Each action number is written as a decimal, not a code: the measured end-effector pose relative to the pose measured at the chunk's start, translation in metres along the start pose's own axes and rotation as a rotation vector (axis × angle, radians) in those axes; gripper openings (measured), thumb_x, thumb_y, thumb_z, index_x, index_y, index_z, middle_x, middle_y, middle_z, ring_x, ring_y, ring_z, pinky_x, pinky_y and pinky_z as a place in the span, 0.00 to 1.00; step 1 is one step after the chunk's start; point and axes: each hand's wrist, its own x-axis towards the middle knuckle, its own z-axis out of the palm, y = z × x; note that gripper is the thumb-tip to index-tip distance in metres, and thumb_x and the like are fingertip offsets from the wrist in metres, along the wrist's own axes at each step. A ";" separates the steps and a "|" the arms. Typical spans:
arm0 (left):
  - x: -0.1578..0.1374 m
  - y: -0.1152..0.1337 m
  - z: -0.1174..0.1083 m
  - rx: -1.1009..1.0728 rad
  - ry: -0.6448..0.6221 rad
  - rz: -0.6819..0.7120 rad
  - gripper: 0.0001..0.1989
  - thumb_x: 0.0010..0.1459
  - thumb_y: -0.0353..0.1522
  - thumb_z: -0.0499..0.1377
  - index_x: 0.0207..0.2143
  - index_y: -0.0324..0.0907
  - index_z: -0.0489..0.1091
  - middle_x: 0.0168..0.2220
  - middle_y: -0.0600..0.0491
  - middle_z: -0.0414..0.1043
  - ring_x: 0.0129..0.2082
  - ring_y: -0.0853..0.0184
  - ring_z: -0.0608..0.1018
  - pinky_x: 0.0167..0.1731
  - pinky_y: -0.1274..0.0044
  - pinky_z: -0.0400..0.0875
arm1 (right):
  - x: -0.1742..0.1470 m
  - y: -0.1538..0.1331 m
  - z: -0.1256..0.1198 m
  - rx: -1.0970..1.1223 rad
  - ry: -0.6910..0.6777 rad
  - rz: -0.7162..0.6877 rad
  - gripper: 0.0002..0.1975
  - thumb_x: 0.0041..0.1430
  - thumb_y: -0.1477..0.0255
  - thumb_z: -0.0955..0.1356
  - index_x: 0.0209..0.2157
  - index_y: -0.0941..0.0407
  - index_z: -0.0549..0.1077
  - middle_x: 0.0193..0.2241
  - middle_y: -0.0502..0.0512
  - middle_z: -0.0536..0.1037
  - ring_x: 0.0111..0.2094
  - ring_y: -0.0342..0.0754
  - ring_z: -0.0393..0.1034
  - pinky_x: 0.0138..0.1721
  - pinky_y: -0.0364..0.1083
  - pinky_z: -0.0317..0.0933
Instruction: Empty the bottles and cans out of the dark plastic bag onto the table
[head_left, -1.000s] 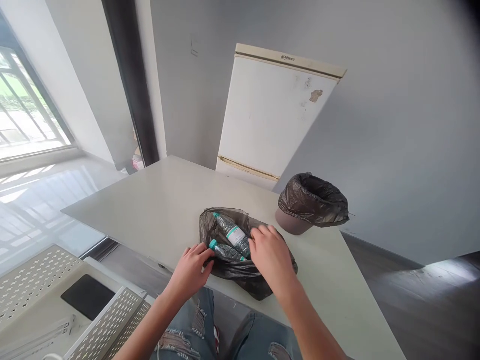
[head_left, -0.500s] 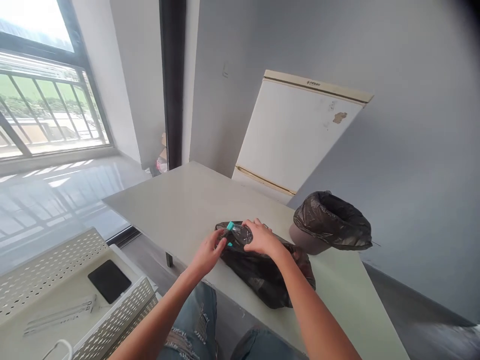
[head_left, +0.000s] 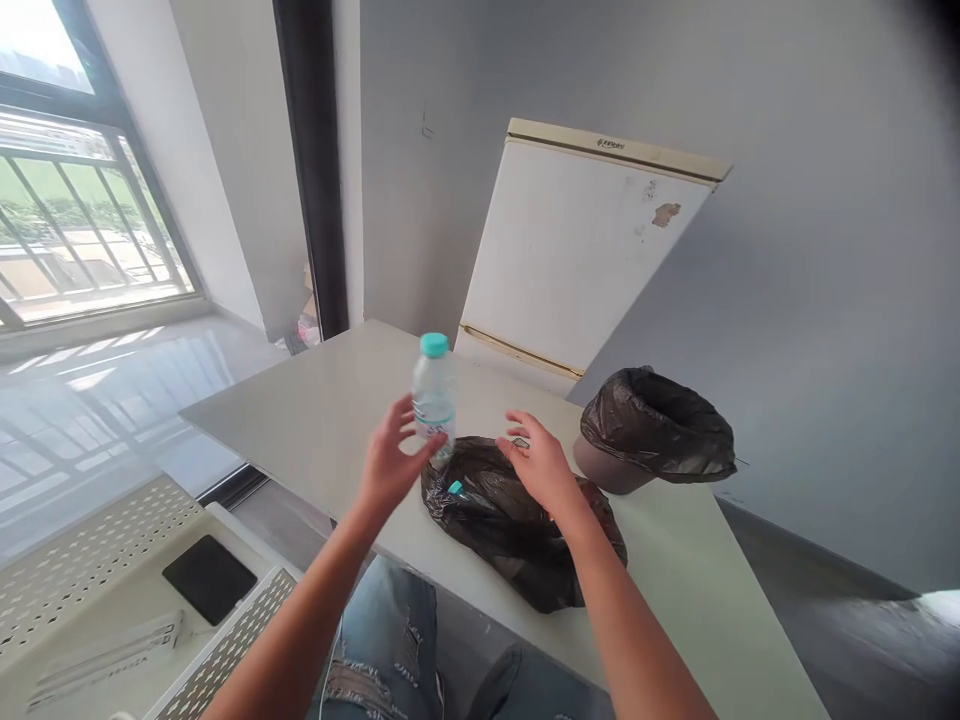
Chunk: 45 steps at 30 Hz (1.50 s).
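1. Bottle (head_left: 434, 398): clear plastic, teal cap, upright, raised above the table (head_left: 330, 410) just left of the bag (head_left: 517, 520).
2. Left hand (head_left: 390, 465) grips the bottle low on the body, fingers wrapped round the label area; cap end free.
3. Handling: looks light and stiff enough, though thin plastic likely dents if squeezed; smooth wall may be slippery. Mid-body at the label seems the best hold.
4. Right hand (head_left: 541, 468) is loose, fingers spread, holding nothing; it rests on or just over the bag, contact unclear.
5. Bag: black, soft, crumpled, lying at the table's near edge; a second teal cap (head_left: 455, 487) shows at its mouth.
6. Bin (head_left: 651, 428) with black liner stands to the right, apart from the bag.
7. White fridge (head_left: 577, 250) stands behind the table.
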 end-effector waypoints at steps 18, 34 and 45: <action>0.037 -0.081 -0.063 0.400 0.389 -0.175 0.37 0.57 0.40 0.66 0.64 0.39 0.57 0.64 0.30 0.59 0.68 0.42 0.61 0.63 0.50 0.58 | -0.041 0.039 0.025 -0.073 -0.238 0.039 0.35 0.50 0.75 0.73 0.60 0.49 0.64 0.54 0.56 0.74 0.53 0.53 0.71 0.54 0.50 0.64; -0.091 -0.002 0.043 0.169 -0.286 -0.063 0.15 0.66 0.30 0.55 0.52 0.48 0.74 0.43 0.50 0.72 0.39 0.64 0.77 0.39 0.72 0.76 | -0.066 0.019 0.021 -0.034 0.095 -0.095 0.17 0.54 0.66 0.76 0.45 0.51 0.75 0.59 0.57 0.68 0.62 0.60 0.61 0.63 0.59 0.60; -0.114 -0.058 0.046 0.514 -0.338 0.105 0.27 0.58 0.16 0.50 0.50 0.46 0.77 0.47 0.45 0.65 0.49 0.58 0.72 0.51 0.64 0.75 | -0.041 -0.034 -0.022 0.487 0.830 -0.189 0.22 0.63 0.58 0.73 0.53 0.54 0.71 0.54 0.61 0.76 0.55 0.56 0.72 0.55 0.54 0.69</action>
